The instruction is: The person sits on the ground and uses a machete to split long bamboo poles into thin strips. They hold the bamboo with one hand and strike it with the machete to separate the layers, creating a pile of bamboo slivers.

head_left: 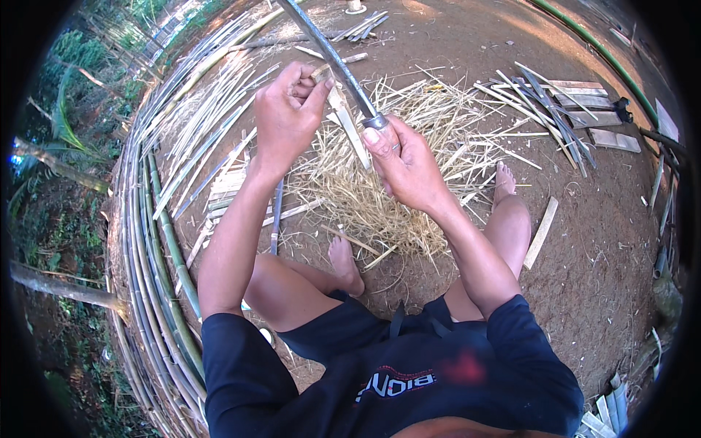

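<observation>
My right hand (404, 159) is wrapped round the handle of a long knife (337, 64), its dark metal blade slanting up and left. My left hand (293, 106) is closed, thumb against fingers, on the upper end of a pale bamboo strip (349, 125). That strip slopes down to the right, close beside the blade. Whether blade and strip touch I cannot tell. Below both hands spreads a heap of thin bamboo shavings (387, 212) on the brown ground.
Long bamboo poles (162, 219) curve along the left. Split strips (193, 124) lie inside them. Dark and pale slats (551, 109) sit at the right, near a green pole (599, 47). One flat piece (540, 232) rests beside my right leg. My bare feet flank the shavings.
</observation>
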The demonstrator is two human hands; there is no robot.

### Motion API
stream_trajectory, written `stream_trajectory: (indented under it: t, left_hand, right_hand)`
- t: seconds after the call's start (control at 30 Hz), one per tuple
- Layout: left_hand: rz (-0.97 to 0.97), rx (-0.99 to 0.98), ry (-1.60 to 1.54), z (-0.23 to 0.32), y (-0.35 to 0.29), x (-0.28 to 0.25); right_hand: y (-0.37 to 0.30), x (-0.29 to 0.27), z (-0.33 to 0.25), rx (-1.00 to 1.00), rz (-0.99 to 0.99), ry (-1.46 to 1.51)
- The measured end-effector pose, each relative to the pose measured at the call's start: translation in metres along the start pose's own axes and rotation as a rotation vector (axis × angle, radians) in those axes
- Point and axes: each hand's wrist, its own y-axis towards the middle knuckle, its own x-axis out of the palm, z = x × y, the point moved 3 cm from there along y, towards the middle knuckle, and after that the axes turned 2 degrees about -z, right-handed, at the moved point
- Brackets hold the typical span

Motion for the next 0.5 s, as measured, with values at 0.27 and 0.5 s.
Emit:
stream_trajectory:
  t: [0.27, 0.5]
  left_hand:
    - [0.005, 0.013, -0.027, -0.0019, 0.0001, 0.0022]
    - [-0.021, -0.019, -0.007, 0.0008, -0.0027, -0.0018]
  right_hand:
    - [0.0020, -0.0010, 0.0037, -0.006, 0.014, -0.027]
    - [0.0010, -0.0007, -0.0001, 0.021, -0.013, -0.042]
